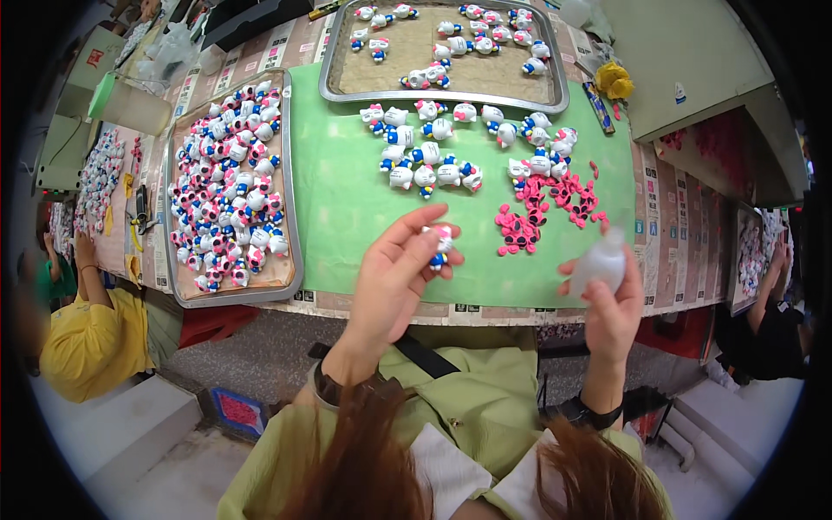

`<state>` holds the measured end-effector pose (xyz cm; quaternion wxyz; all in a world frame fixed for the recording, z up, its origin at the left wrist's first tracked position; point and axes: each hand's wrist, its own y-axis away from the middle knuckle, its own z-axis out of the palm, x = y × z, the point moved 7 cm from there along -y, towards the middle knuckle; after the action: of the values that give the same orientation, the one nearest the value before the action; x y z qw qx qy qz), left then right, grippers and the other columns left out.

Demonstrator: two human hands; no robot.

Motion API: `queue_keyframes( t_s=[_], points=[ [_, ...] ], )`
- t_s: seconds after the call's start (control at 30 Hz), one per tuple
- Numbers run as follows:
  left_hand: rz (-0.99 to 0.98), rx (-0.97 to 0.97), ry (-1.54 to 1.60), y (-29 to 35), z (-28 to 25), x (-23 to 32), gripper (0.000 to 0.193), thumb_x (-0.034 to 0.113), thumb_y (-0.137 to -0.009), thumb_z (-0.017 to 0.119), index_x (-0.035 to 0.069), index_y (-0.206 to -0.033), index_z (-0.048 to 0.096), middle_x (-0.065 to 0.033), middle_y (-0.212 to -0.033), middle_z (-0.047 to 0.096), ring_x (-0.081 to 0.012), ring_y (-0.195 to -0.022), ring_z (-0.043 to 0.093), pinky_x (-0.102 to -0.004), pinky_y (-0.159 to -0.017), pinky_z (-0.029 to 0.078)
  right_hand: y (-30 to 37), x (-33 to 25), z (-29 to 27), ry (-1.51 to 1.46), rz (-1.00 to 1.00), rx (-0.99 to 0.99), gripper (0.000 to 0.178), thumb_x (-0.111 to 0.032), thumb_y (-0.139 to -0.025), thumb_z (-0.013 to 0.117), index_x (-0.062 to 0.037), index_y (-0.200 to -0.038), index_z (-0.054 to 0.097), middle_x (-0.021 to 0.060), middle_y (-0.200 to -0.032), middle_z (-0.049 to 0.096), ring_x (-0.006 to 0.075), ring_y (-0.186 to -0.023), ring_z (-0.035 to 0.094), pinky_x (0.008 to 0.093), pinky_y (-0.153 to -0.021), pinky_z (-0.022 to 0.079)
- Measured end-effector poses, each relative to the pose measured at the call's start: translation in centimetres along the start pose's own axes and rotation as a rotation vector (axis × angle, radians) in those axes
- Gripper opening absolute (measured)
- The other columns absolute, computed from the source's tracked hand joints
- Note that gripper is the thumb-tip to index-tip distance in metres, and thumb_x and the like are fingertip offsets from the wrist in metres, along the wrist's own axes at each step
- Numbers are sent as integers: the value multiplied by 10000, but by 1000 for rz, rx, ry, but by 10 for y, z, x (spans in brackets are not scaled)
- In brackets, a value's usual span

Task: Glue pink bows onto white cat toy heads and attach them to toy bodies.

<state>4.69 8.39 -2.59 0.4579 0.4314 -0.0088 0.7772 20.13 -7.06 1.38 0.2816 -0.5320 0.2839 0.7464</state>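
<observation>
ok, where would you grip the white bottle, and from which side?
I'd grip the white bottle around its rounded body, coming from the person's near side, about as the right hand holds it. The body looks like the widest part; the narrower, blurred end points away from the person, so that end is probably best left free.

At the centre of the frame, the left hand's (pixel 388 273) fingers cover part of a small figurine (pixel 440 246), whose face is too small to make out. Right of centre, a whitish bottle (pixel 600 267) is blurred toward its tip, and the right hand (pixel 614 312) hides part of its body. The upper edge cuts off the far side of the top tray (pixel 446 99). At left, piled figures (pixel 230 191) partly hide one another. The dark rim at far right cuts off a co-worker in black (pixel 774 336).
</observation>
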Motion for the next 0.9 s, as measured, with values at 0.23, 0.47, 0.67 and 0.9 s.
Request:
queue_keyframes(
  t_s=[0.23, 0.47, 0.67, 0.9],
  points=[
    [-23, -67, -15, 15, 23, -15, 438, -14, -799, 501, -5, -1213, 358, -139, -1141, 474, -163, -906, 539, -238, -747, 445, 11, -6, 24, 200, -208, -54, 378, -11, -624, 691, -24, -922, 459, 91, -887, 505, 138, -765, 504, 240, -668, 415],
    [35, -49, -227, 18, 20, -16, 408, -64, -761, 522, -27, -1148, 401, -94, -1050, 505, -126, -884, 541, -214, -745, 446, 29, -34, 35, 413, -597, -141, 483, -135, -590, 773, -38, -949, 465, 85, -840, 499, 162, -702, 485, 256, -623, 403],
    [49, -64, -205, 21, 22, -17, 371, -19, -779, 551, -23, -1126, 419, -59, -994, 524, -79, -863, 522, -199, -753, 436, 31, -32, 40, 495, -626, -193, 504, -136, -579, 779, -35, -963, 469, 62, -824, 511, 156, -651, 474, 268, -579, 380],
    [34, -71, -208, 22, 23, -19, 373, -15, -784, 547, -16, -1133, 416, -55, -977, 533, -74, -854, 522, -202, -758, 429, 30, -31, 40, 515, -619, -178, 493, -128, -568, 784, -36, -947, 481, 62, -819, 515, 153, -645, 474, 272, -574, 375]
  ],
)
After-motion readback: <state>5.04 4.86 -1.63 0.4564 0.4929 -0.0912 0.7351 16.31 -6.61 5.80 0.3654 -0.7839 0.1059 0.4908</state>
